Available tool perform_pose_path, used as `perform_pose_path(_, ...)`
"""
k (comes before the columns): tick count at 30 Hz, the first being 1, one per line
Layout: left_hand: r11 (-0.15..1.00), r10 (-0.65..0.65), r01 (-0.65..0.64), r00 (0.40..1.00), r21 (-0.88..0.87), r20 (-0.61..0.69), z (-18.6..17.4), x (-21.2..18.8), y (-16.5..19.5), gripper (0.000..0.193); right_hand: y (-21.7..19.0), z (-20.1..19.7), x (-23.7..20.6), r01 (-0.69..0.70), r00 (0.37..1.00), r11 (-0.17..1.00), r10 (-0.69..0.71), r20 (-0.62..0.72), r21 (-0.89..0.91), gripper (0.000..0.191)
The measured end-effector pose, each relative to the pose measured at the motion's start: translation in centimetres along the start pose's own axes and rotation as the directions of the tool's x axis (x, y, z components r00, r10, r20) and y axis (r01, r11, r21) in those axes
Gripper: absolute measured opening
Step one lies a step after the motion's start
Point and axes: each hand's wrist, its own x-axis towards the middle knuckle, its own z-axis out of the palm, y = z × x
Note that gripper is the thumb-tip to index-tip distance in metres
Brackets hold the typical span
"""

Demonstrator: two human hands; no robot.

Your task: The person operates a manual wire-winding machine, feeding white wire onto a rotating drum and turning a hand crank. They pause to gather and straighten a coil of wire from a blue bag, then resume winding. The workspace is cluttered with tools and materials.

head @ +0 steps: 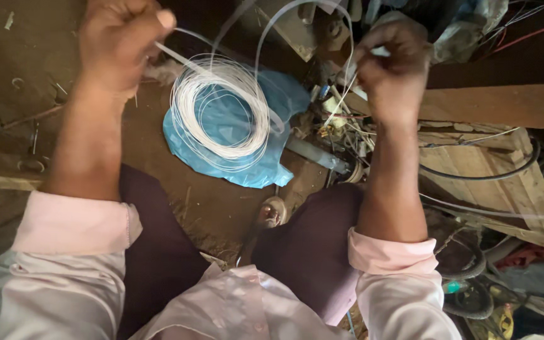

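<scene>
Stretching between two raised fists, a thin white wire [266, 38] arcs across the top of the frame, its long axis running left to right. The left hand [118, 44], upper left, is clenched on one run of it; the right hand [395, 66], upper right, pinches another run between thumb and fingers. Below and between them, nearer the left hand, the white wire coil [221, 110] lies flat on a blue plastic bag [272, 164] on the dirt floor [7, 75]. Strands rise from the coil toward both hands. A wooden plank [498, 104] and tangled scrap sit at right.
</scene>
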Motion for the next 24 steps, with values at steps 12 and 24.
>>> perform_pose_path(12,0.604,0.015,-0.290,0.936,0.742,0.353,1.9,-0.8,1.2,0.022,-1.6,0.5,-0.5,-0.016,0.999,0.977,0.024,-0.034,0.211,0.017)
perform_pose_path(24,0.695,0.084,-0.125,0.992,0.708,0.093,3.0,-0.2,-2.0,0.015,-1.9,2.8,-1.3,-0.206,0.792,0.975,0.115,0.599,0.085,0.057)
